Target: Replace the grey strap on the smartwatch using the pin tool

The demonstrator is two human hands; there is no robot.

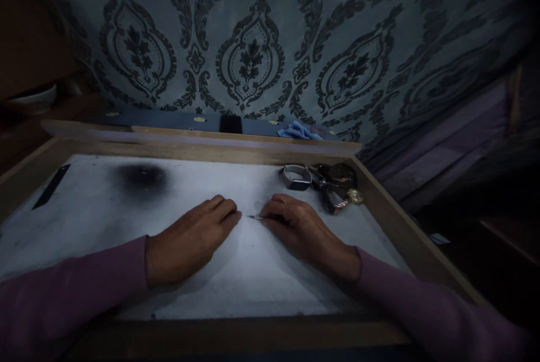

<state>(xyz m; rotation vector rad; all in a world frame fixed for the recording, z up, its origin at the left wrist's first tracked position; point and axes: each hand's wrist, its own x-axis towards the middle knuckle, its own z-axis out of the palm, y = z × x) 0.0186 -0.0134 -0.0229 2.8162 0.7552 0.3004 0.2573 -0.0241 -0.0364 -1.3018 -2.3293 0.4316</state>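
Observation:
Both hands are over the white surface of a wooden-rimmed tray table [248, 294]. My left hand [196, 238] is closed, thumb and forefinger pressed together, and whatever they may hold is too small to make out. My right hand [299, 227] is closed on a thin pointed tool [254, 217]. Its light tip sticks out to the left, toward the left fingertips, with a small gap between. The rest of the tool is hidden in the right fingers, so its exact kind does not show.
A silver-banded wristwatch [296, 177] lies beside a pile of dark straps and watches [337, 182] in the back right corner. A black flat strip [51, 186] is at the far left. A dark phone-like object [230, 124] and a blue cloth [299, 130] lie behind the raised back rim [202, 136].

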